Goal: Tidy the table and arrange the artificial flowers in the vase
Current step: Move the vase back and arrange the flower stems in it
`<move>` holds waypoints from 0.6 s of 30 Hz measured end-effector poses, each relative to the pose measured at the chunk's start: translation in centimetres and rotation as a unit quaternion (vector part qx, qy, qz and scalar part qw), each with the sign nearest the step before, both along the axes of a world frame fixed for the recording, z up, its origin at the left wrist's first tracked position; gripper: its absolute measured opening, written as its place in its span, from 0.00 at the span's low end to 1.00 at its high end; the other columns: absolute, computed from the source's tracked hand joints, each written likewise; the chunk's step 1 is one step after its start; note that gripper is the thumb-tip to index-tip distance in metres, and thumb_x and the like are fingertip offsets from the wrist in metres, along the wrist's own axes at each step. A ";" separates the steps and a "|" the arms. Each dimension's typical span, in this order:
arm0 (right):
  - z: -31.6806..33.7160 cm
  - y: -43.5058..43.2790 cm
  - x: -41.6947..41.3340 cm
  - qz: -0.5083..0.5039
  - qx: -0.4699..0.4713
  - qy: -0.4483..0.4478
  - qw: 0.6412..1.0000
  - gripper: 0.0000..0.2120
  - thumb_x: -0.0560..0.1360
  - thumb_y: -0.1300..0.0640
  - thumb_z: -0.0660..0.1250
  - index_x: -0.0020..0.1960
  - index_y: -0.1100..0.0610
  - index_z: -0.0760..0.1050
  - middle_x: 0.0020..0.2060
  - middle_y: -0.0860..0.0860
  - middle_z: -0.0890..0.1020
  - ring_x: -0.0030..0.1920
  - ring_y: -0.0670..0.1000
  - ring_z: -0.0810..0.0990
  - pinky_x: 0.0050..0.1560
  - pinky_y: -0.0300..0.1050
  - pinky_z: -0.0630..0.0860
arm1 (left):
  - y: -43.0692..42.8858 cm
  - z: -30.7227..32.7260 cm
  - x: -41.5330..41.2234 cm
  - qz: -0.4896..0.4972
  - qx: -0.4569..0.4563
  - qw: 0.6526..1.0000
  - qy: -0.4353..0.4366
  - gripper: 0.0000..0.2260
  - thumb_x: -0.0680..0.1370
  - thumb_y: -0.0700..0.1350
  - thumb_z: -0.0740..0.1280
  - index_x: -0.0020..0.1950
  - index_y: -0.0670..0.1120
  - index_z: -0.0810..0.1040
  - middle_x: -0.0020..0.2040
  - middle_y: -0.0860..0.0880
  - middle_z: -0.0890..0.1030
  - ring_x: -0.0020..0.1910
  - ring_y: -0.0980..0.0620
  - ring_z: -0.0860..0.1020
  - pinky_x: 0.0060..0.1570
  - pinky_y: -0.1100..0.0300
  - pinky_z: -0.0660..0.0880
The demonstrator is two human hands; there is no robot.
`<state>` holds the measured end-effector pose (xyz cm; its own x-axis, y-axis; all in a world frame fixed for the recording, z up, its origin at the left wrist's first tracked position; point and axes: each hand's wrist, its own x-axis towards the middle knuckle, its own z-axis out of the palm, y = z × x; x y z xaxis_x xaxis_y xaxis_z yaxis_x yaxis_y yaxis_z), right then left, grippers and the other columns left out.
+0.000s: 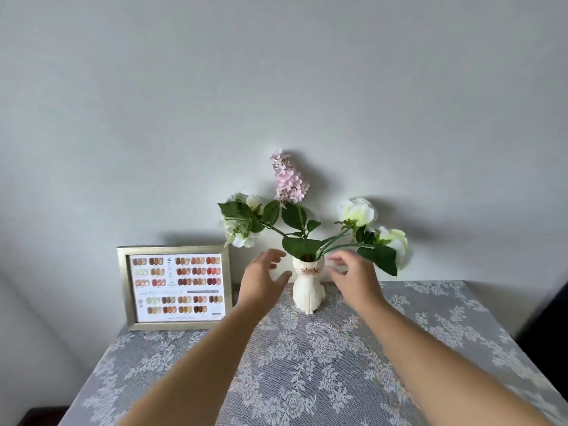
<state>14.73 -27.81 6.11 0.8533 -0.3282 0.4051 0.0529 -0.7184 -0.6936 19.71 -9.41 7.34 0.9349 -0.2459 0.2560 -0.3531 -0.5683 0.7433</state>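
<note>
A white cat-shaped vase [307, 287] stands upright at the back of the table, close to the wall. It holds artificial flowers: a pink spike [289, 178] in the middle, white blooms on the left [241, 222] and white roses on the right [358, 212], with green leaves spreading out. My left hand [264, 282] hovers just left of the vase, fingers spread, holding nothing. My right hand [352, 279] hovers just right of it, also with fingers apart and holding nothing. Neither hand visibly touches the vase.
A gold-framed colour-swatch picture [175, 287] leans against the wall at the back left. A grey lace tablecloth [307, 364] covers the table. The white wall rises directly behind the vase. The table's left and right edges drop off to a dark floor.
</note>
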 end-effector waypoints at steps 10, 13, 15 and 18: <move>5.7 -10.1 2.3 -0.100 -0.059 0.019 0.993 0.21 0.66 0.54 0.75 0.57 0.53 0.76 0.57 0.56 0.77 0.58 0.59 0.74 0.56 0.51 0.72 | 2.3 8.0 5.0 0.158 0.097 0.976 -0.118 0.28 0.69 0.52 0.72 0.66 0.49 0.67 0.65 0.44 0.69 0.64 0.43 0.68 0.64 0.49 0.66; 4.2 -12.4 2.7 -0.125 -0.031 0.078 0.989 0.30 0.66 0.51 0.75 0.65 0.53 0.70 0.64 0.56 0.73 0.63 0.60 0.71 0.62 0.54 0.70 | 2.6 7.4 7.0 0.177 0.108 0.978 -0.028 0.35 0.68 0.57 0.72 0.70 0.51 0.61 0.71 0.42 0.62 0.68 0.39 0.65 0.67 0.45 0.65; 2.9 -13.4 3.1 -0.126 0.006 0.118 0.985 0.35 0.65 0.50 0.76 0.68 0.52 0.66 0.66 0.57 0.70 0.64 0.60 0.70 0.63 0.55 0.69 | 2.5 6.6 7.9 0.178 0.061 0.982 -0.004 0.35 0.67 0.55 0.74 0.69 0.52 0.62 0.70 0.41 0.62 0.66 0.38 0.68 0.66 0.46 0.67; 1.1 -13.7 3.5 -0.101 0.061 0.147 0.982 0.39 0.63 0.50 0.77 0.69 0.52 0.64 0.66 0.58 0.69 0.62 0.59 0.72 0.60 0.54 0.72 | 2.2 5.7 8.3 0.176 -0.002 0.984 -0.007 0.29 0.68 0.48 0.74 0.66 0.51 0.67 0.64 0.42 0.69 0.58 0.43 0.74 0.55 0.56 0.70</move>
<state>18.24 -41.48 7.23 0.8396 -0.5343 0.0977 -0.2982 -0.6038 -0.7392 27.98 -7.20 13.03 0.9582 0.0949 0.2700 -0.1446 -0.6538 0.7427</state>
